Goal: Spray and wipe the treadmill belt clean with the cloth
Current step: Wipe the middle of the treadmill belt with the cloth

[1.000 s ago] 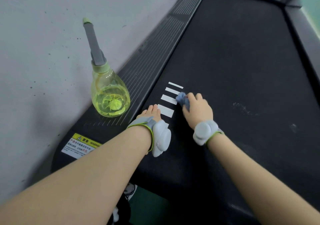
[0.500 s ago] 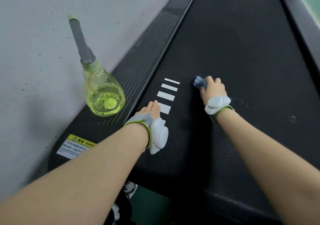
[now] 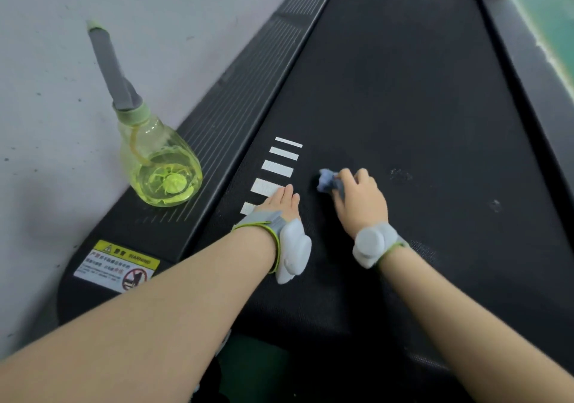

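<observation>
Head view: a black treadmill belt (image 3: 403, 92) runs away from the camera, with a ribbed side rail (image 3: 248, 92) along its left edge and a grey wall (image 3: 93, 14) beyond that. On the near end of the rail stands a spray bottle (image 3: 160, 166), upright, just beside the wall. Its clear, bulbous body holds yellow-green liquid filling roughly the lower half, and a thin tube curves down inside into the liquid. A pale green collar and a long grey nozzle top it, leaning away to the upper left. Nearer the camera on the same rail sits a yellow and white warning sticker (image 3: 119, 266).

The right hand (image 3: 360, 203) is on the belt, fingers curled tight around a small bunched blue-grey cloth (image 3: 326, 180), which pokes out past the fingertips and presses on the belt surface just right of a column of white stripes (image 3: 278, 166). The left hand (image 3: 284, 203) lies flat on the belt, fingers extended and together, holding nothing, its fingertips covering the edge of one stripe. Both wrists carry white sensor units on grey straps. To the right of the cloth, faint whitish specks (image 3: 400, 174) mark the belt.
</observation>
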`<move>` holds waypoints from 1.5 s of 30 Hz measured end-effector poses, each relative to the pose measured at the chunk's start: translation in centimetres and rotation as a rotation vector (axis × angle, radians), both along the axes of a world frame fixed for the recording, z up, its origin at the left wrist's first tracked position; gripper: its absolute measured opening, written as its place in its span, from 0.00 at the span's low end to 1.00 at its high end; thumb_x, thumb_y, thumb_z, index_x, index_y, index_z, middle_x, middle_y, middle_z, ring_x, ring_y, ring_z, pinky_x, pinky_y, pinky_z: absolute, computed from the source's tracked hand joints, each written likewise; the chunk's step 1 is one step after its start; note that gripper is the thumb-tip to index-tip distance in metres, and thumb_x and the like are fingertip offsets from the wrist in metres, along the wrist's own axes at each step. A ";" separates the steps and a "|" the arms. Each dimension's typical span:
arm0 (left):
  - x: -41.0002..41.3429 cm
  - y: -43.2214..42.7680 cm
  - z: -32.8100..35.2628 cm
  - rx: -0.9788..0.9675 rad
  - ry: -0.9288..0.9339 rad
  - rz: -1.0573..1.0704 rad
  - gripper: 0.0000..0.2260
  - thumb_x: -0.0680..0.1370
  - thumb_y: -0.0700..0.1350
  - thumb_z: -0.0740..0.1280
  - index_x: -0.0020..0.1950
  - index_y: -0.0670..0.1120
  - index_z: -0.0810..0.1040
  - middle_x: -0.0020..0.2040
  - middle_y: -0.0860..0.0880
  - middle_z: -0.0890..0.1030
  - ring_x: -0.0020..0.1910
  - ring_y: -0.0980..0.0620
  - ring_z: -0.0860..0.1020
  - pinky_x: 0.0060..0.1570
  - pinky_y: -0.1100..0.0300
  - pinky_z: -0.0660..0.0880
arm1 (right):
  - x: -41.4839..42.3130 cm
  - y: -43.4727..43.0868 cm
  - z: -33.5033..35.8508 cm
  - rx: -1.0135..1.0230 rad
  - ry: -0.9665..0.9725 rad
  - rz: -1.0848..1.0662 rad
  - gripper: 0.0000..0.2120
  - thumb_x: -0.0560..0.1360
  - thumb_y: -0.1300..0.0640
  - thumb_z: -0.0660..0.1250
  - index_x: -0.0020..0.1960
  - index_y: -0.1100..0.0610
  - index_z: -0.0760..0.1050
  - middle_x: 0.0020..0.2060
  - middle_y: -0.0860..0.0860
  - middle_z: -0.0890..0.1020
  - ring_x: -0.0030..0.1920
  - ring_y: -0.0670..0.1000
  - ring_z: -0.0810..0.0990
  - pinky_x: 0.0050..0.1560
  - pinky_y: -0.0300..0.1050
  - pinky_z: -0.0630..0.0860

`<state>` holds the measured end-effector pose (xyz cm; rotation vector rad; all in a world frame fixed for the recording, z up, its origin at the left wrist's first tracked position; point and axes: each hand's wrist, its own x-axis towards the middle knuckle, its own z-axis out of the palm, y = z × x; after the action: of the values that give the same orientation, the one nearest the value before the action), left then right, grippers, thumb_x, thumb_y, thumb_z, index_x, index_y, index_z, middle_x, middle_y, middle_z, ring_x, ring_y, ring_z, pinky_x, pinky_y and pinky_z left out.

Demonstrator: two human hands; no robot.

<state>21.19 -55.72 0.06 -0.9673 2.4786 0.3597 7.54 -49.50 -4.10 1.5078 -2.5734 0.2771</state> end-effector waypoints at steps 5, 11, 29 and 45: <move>-0.1 -0.1 0.5 0.031 -0.052 -0.020 0.26 0.82 0.36 0.50 0.77 0.39 0.41 0.78 0.44 0.39 0.77 0.48 0.40 0.74 0.56 0.45 | -5.6 -4.4 0.4 0.045 -0.119 -0.229 0.14 0.80 0.53 0.57 0.63 0.58 0.67 0.59 0.60 0.70 0.57 0.62 0.71 0.45 0.50 0.67; -0.2 0.2 0.9 0.003 -0.037 -0.010 0.25 0.82 0.37 0.52 0.77 0.41 0.46 0.78 0.45 0.43 0.77 0.50 0.45 0.72 0.54 0.53 | -1.6 0.5 0.8 0.014 -0.283 -0.202 0.13 0.78 0.52 0.60 0.58 0.58 0.69 0.53 0.58 0.72 0.52 0.60 0.74 0.40 0.46 0.66; -4.8 3.2 0.5 0.116 0.024 -0.290 0.42 0.77 0.50 0.65 0.77 0.38 0.38 0.77 0.40 0.37 0.77 0.44 0.39 0.75 0.54 0.42 | -5.5 0.6 0.7 0.032 -0.262 -0.263 0.14 0.79 0.54 0.59 0.62 0.57 0.66 0.56 0.57 0.72 0.55 0.59 0.73 0.41 0.46 0.66; -6.6 4.3 -0.5 0.102 -0.009 -0.216 0.30 0.82 0.41 0.55 0.77 0.38 0.41 0.77 0.41 0.39 0.77 0.45 0.40 0.75 0.55 0.45 | -9.2 1.7 -0.5 -0.025 -0.143 -0.388 0.12 0.80 0.54 0.57 0.62 0.57 0.67 0.55 0.58 0.72 0.53 0.60 0.73 0.40 0.47 0.64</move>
<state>14.55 -51.39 -0.43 -0.6511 2.4991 0.4035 -1.66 -47.80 -4.57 0.9804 -2.8872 0.3757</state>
